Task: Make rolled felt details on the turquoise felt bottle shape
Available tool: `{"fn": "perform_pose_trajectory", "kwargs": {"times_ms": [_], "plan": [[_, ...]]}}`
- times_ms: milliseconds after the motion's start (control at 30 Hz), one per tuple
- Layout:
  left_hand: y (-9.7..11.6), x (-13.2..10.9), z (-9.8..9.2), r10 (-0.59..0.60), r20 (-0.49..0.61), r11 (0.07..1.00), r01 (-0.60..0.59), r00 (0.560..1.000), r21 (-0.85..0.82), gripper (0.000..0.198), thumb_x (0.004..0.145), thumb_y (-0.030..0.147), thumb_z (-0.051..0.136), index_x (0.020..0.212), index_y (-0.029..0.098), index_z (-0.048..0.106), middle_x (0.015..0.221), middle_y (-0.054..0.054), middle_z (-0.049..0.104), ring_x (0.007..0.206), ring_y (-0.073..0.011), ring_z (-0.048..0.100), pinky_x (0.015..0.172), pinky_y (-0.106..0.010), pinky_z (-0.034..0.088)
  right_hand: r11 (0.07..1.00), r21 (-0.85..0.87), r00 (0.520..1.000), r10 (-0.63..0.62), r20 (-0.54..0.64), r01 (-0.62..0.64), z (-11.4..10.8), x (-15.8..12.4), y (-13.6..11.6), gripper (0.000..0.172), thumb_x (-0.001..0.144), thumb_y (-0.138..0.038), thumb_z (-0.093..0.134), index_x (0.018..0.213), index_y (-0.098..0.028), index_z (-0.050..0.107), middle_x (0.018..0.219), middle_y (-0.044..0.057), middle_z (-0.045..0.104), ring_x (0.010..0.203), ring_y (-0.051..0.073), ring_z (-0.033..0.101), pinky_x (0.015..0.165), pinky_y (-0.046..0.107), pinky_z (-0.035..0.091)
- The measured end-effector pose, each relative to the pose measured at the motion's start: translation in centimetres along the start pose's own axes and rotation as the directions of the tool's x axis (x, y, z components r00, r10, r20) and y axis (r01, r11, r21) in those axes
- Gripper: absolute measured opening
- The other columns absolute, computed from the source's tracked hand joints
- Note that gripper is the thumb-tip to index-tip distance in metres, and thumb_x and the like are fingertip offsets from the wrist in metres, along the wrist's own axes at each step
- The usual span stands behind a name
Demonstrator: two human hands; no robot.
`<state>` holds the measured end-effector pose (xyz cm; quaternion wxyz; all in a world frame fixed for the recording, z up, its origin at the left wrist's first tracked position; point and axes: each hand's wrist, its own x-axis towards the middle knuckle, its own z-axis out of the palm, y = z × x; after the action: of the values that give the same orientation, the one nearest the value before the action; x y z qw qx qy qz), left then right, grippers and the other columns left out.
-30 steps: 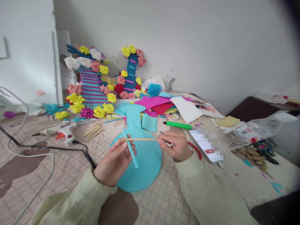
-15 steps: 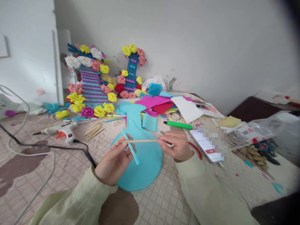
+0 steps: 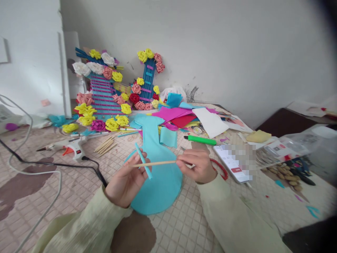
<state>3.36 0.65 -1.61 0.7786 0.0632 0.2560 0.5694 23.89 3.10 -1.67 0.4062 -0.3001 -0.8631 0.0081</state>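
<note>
My left hand (image 3: 129,181) pinches a narrow rolled strip of light blue paper (image 3: 144,162) between thumb and fingers. A thin wooden stick (image 3: 160,163) crosses that strip, its left end at my left thumb. Its right end is gripped by the closed fingers of my right hand (image 3: 196,165). Red-handled scissors (image 3: 223,170) show beside and partly behind my right hand; I cannot tell whether they are held or lie on the table. Below both hands lies a light blue guitar-shaped piece (image 3: 158,196) with a round body and long neck.
A white glue gun (image 3: 79,149) with a black cable and several wooden sticks (image 3: 105,146) lie left. A green marker (image 3: 201,140) and a phone (image 3: 231,163) are right. Coloured paper sheets (image 3: 176,114) and flower-decorated guitar shapes (image 3: 105,95) stand or lie at the back.
The stick now slants slightly, its left end lower and further left across my left thumb. The blue paper strip has shifted a little left and up.
</note>
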Motion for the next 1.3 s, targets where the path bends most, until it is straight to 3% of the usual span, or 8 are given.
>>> {"fn": "perform_pose_trajectory", "kwargs": {"times_ms": [233,433,667,767,933,1300], "plan": [[0.2,0.3,-0.4,-0.028,0.066,0.998,0.031,0.997,-0.046,0.021,0.08,0.005,0.041,0.086,0.016,0.058,0.073,-0.002,0.06,0.065,-0.0109,0.06,0.059,-0.02,0.051,0.991,0.13,1.0,0.014,-0.013,-0.012,0.4,0.1,-0.5,0.021,0.079,-0.02,0.049,0.061,-0.013,0.058,0.046,-0.001,0.043,0.042,0.008,0.034,0.043,0.022,0.029],[0.1,0.0,-0.2,-0.007,0.105,1.0,0.009,0.994,-0.021,0.03,0.076,0.001,0.044,0.096,0.019,0.056,0.075,-0.001,0.06,0.062,-0.0098,0.059,0.057,-0.02,0.05,0.988,0.127,0.996,0.092,-0.016,-0.089,0.4,0.2,-0.4,0.023,0.08,-0.019,0.048,0.061,-0.012,0.059,0.046,-0.001,0.043,0.043,0.007,0.035,0.044,0.021,0.03],[0.1,0.0,-0.2,0.001,0.134,0.999,-0.006,0.991,0.042,0.012,0.073,0.006,0.054,0.079,0.015,0.059,0.071,0.0,0.06,0.061,-0.0088,0.058,0.058,-0.019,0.049,0.986,0.161,0.999,0.04,0.011,-0.041,0.5,0.1,-0.3,0.023,0.079,-0.021,0.049,0.058,-0.014,0.057,0.045,-0.002,0.039,0.042,0.008,0.031,0.042,0.022,0.027],[0.0,0.0,-0.4,0.035,0.12,0.994,-0.047,0.992,0.099,0.013,0.068,0.007,0.062,0.077,0.016,0.06,0.073,0.001,0.061,0.064,-0.0092,0.059,0.061,-0.019,0.05,0.988,0.145,0.999,0.047,-0.005,-0.046,0.5,0.0,-0.1,0.021,0.079,-0.02,0.05,0.06,-0.013,0.058,0.046,-0.002,0.039,0.043,0.008,0.033,0.044,0.022,0.027],[-0.5,-0.1,-0.9,0.037,0.209,0.97,-0.085,0.977,0.226,0.024,0.058,0.013,0.073,0.08,0.016,0.066,0.073,0.001,0.063,0.065,-0.0092,0.058,0.06,-0.019,0.048,0.995,0.088,0.999,0.053,-0.003,-0.052,0.3,0.1,0.1,0.02,0.079,-0.02,0.05,0.062,-0.013,0.059,0.047,-0.002,0.041,0.044,0.008,0.035,0.046,0.022,0.029],[-0.8,0.0,-0.8,0.031,0.198,0.956,-0.087,0.98,0.28,0.017,0.055,0.017,0.077,0.07,0.017,0.069,0.066,0.001,0.065,0.06,-0.0084,0.056,0.058,-0.02,0.047,0.993,0.066,0.994,0.1,-0.032,-0.098,0.3,0.2,-0.1,0.022,0.08,-0.019,0.049,0.062,-0.012,0.059,0.049,-0.001,0.046,0.044,0.008,0.037,0.046,0.021,0.031]]}}
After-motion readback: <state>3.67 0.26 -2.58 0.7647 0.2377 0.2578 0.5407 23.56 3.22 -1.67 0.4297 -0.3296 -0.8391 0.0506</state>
